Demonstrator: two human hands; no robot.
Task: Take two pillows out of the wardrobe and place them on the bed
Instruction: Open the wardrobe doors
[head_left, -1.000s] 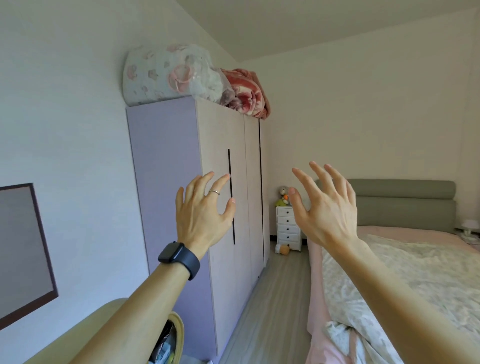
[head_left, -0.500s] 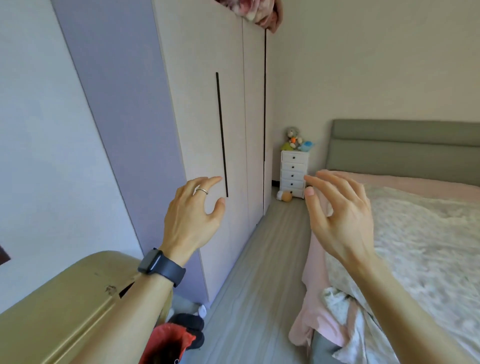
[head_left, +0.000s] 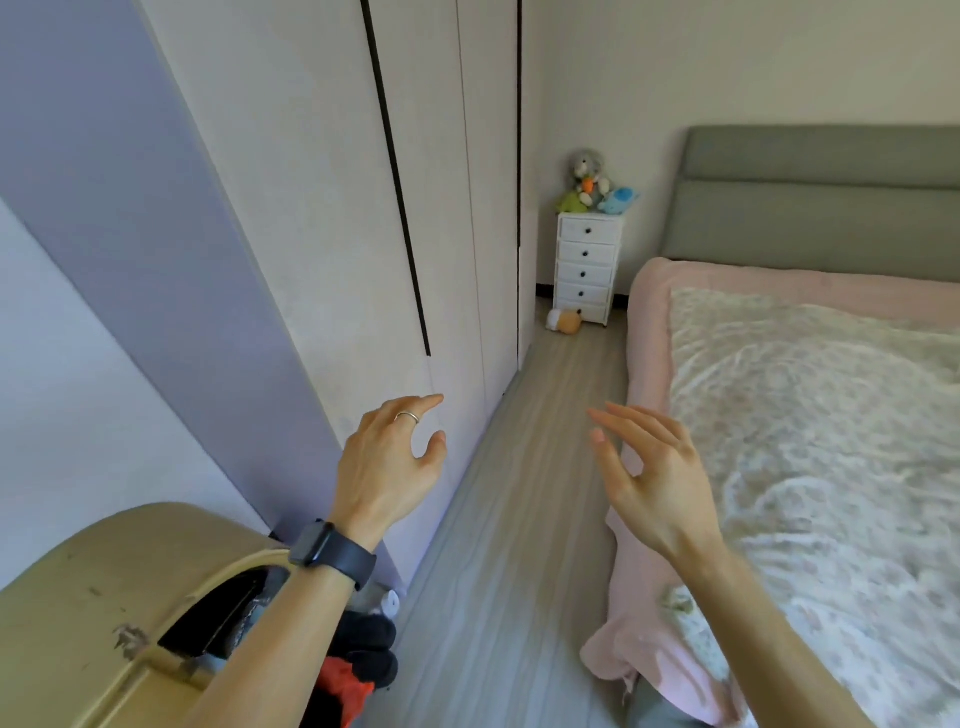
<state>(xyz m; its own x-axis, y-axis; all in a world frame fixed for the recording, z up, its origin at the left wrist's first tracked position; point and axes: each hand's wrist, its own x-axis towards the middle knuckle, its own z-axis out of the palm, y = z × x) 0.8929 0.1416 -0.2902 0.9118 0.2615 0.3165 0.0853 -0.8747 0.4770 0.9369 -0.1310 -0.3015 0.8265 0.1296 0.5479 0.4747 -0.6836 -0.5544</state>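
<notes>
The tall wardrobe (head_left: 322, 218) stands on the left with pale doors, all shut, and a lilac side panel; no pillow is visible. The bed (head_left: 810, 415) fills the right, with a pink sheet, a floral cover and a grey headboard. My left hand (head_left: 389, 462), wearing a ring and a dark watch, hovers open just in front of the nearest wardrobe door, below its black handle groove. My right hand (head_left: 649, 478) is open and empty over the bed's left edge.
A narrow strip of wooden floor (head_left: 524, 493) runs between wardrobe and bed. A white drawer chest (head_left: 584, 270) with soft toys on top stands at the far end, a plush toy on the floor beside it. A tan suitcase (head_left: 98, 613) and clothes lie lower left.
The view has tilted down and come closer to the wardrobe; its top and the bundles on it have left the frame. Both hands have dropped lower, fingers still spread.
</notes>
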